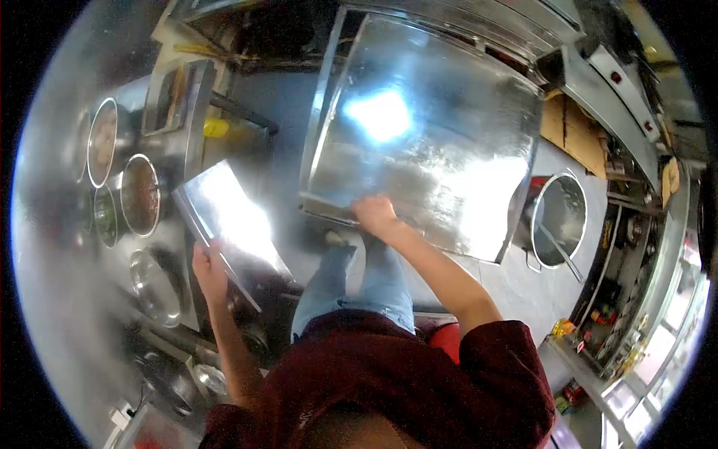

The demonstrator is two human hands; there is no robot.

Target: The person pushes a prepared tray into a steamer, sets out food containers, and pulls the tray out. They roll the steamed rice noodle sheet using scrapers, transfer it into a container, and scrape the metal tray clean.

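Observation:
My left hand [211,273] grips the lower left edge of a shiny rectangular metal panel [235,217], which is tilted beside the left counter. My right hand [376,215] is closed at the near edge of a large, flat metal top [434,142] with bright reflections on it. Its fingers are curled at that rim, and what they hold, if anything, is too small to make out. Below the large top, my legs in light blue trousers [359,280] show between the two hands.
Metal bowls, one with reddish contents [140,196], stand on the left counter [193,142]. A large pot [561,221] with a long handle in it stands at the right on the tiled floor [550,292]. Cardboard [574,135] lies behind it. Shelves line the far right.

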